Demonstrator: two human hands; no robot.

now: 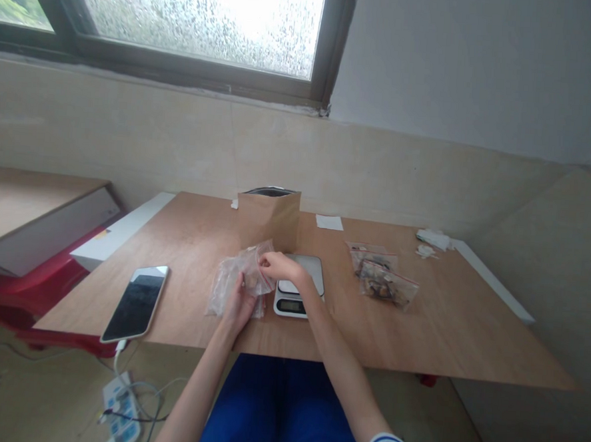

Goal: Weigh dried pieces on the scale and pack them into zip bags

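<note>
Right grip (281, 267), pinched — crinkled plastic bag (257, 277)

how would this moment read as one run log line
left hand: holding clear plastic bag; right hand: pinching its edge; scale: right of that bag; paper pouch: standing, mouth open; filled bags: right of scale

Daylight admitted through window (202, 15), glass (248, 11) washed out; right wall (485, 72) left dim. Top of phone (137, 305) whitened by reflection. Fine detail softened; tabletop (448, 337) corners stretched by wide lens.
</note>
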